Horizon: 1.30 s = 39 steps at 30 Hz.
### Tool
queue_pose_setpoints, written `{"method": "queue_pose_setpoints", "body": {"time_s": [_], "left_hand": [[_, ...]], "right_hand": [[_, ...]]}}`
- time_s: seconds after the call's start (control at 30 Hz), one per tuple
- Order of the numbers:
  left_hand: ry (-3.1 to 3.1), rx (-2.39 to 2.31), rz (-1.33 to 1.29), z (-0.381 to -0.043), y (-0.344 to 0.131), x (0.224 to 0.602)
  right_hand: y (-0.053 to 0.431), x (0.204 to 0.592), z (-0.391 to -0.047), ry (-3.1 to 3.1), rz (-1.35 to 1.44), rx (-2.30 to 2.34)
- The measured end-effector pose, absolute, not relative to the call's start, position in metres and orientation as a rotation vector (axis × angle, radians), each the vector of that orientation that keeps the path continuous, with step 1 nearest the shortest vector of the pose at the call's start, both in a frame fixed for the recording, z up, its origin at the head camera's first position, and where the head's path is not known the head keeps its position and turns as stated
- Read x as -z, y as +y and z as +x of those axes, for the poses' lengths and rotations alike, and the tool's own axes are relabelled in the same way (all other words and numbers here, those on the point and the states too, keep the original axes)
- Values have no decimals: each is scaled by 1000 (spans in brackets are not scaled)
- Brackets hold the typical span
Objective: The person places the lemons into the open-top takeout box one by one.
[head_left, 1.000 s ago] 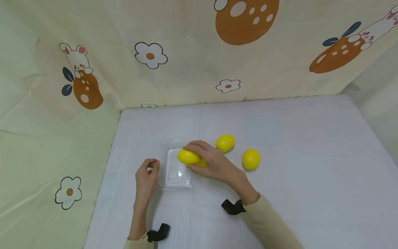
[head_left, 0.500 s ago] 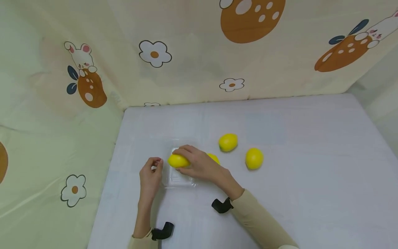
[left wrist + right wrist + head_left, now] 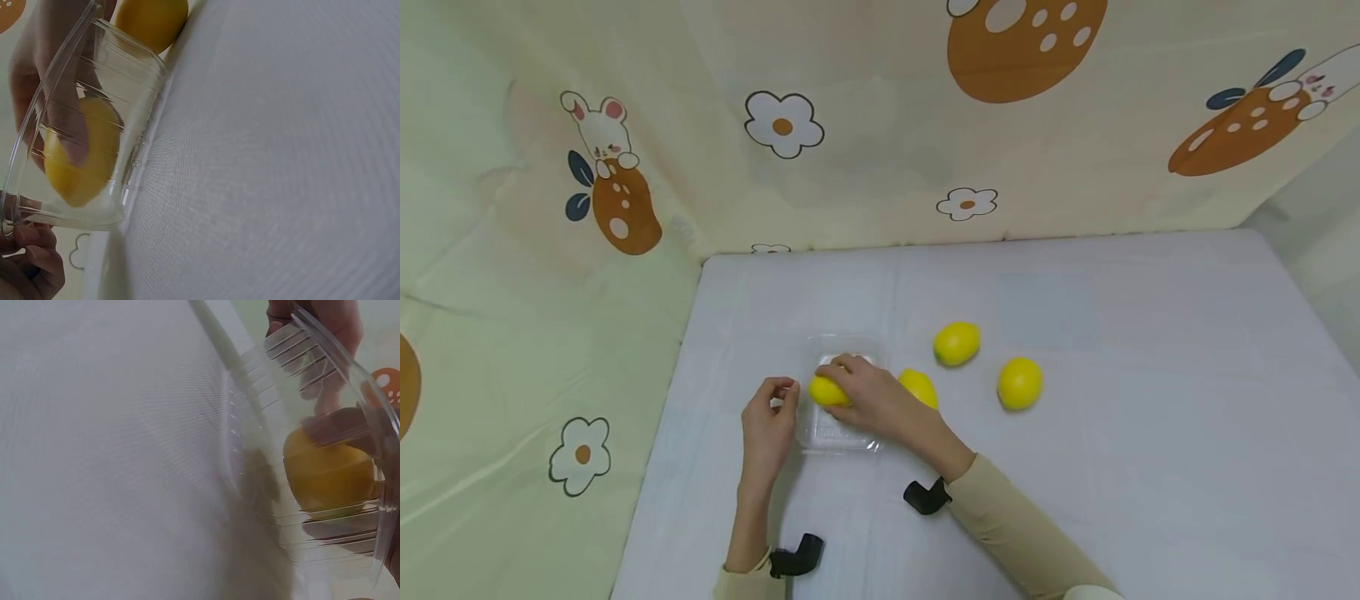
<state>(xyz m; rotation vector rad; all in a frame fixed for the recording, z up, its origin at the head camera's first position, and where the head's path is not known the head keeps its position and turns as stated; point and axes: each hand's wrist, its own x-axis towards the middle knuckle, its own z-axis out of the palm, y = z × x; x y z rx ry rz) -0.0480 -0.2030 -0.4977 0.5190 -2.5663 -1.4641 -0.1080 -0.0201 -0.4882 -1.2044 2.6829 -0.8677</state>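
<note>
A clear plastic container stands on the table left of centre. My right hand grips a yellow lemon inside it, fingers over the far side and thumb on the near side. Through the clear wall in the left wrist view, the lemon shows low in the container, close over its floor. My left hand pinches the container's left rim; its fingertips lie at the rim's corner. The right wrist view shows the held lemon through the ribbed wall.
Right of the container, partly behind my right hand, lies another lemon. Two more, a lemon farther back and a lemon to the right, rest on the white tablecloth. A printed curtain borders the table's back and left.
My right hand has moved left and lowered its lemon into the container. The lemon beside the container has come into fuller view. My left hand keeps its place at the rim.
</note>
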Motion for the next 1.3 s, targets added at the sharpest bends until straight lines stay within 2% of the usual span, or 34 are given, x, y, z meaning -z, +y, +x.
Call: {"method": "queue_pose_setpoints", "body": {"time_s": [0.67, 0.87, 1.1, 1.3], "left_hand": [[-2584, 1455, 518, -45, -198, 498], [-2577, 1448, 516, -43, -197, 500], [-2554, 1439, 521, -43, -197, 498], [-2542, 1448, 501, -44, -199, 498]], "right_hand": [[-14, 486, -102, 2703, -1218, 686], [-7, 481, -98, 2759, -1299, 700], [16, 456, -88, 2851, -1505, 898], [50, 440, -80, 2887, -1499, 1013]]}}
